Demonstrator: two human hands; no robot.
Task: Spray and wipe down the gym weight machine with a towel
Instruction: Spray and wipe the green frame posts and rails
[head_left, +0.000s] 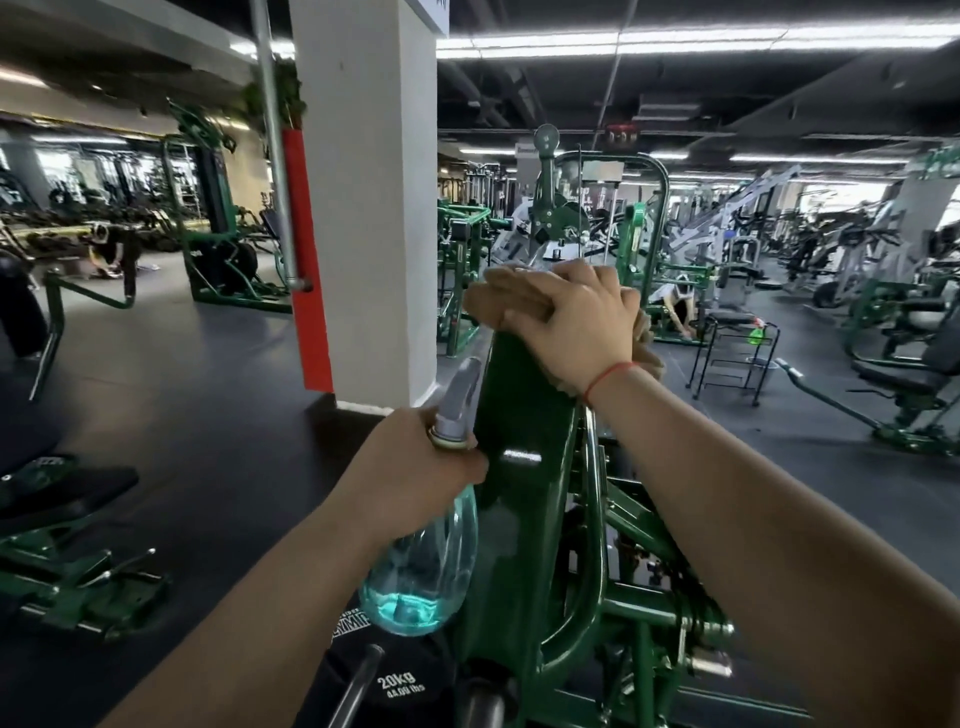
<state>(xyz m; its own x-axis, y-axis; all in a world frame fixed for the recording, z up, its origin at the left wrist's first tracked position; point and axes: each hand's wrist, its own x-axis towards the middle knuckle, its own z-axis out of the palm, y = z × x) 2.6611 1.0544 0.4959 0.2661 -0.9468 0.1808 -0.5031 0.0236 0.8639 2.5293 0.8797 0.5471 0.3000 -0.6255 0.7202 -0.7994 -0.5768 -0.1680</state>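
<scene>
Standing at the back is one white pillar (374, 208), with one red pad (306, 260) running down its corner. In front of it, one green weight machine (524, 467) is filling the middle of the view, its wide upright post rising toward the camera. One black weight plate (400, 686) marked 20kg is sitting low on the machine's left side. One clear spray bottle (431, 582), with blue liquid pooling at its bottom, is hanging just beside the post. The left hand (415, 467) is gripping its neck, fingers curling round below the grey spray head. One tan towel (483, 306) is lying over the top of the post, and the right hand (566, 317) is pressing down on it with fingers stretched flat. The two hands are sitting apart, the right one higher. One red string (608, 376) is circling the right wrist.
</scene>
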